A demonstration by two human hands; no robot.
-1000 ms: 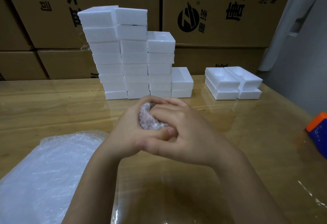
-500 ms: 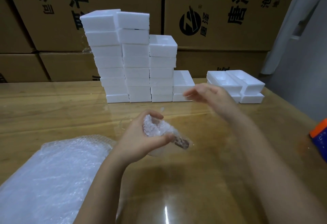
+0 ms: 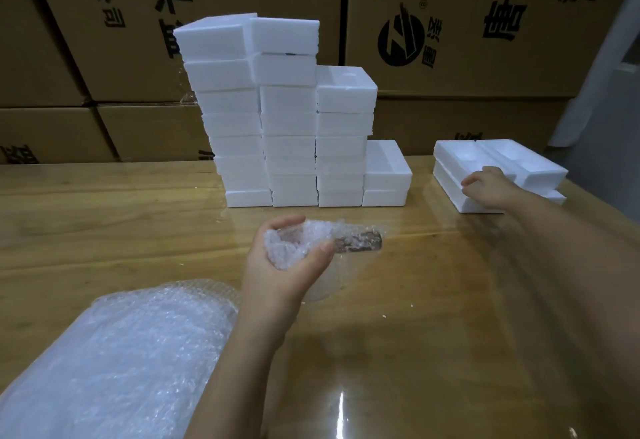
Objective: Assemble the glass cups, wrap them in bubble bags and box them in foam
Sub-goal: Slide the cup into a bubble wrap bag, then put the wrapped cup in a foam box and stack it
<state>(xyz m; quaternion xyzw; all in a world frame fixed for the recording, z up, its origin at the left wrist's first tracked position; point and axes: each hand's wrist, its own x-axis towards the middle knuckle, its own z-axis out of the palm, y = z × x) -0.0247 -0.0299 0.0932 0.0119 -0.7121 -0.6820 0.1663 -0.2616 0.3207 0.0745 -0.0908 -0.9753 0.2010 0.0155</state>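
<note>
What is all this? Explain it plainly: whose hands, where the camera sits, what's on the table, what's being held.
No machine: a person works bare-handed, filmed by one camera on their head, looking down. The left hand grips a bubble-wrapped cup above the wooden table. The right hand curls its fingers over an open foam tray at right. Stacked foam boxes stand at the back; a pile of bubble bags lies near left.

Bubble-wrapped cup (image 3: 311,243): lying sideways above mid-table, gripped in the left hand (image 3: 277,272), dark band showing at its right end. Flat bubble bags (image 3: 114,362) heaped front-left. Closed foam boxes (image 3: 287,120) stacked in columns behind. Open foam trays (image 3: 540,165) far right, cavities up, front one gripped by the right hand (image 3: 488,189).
</note>
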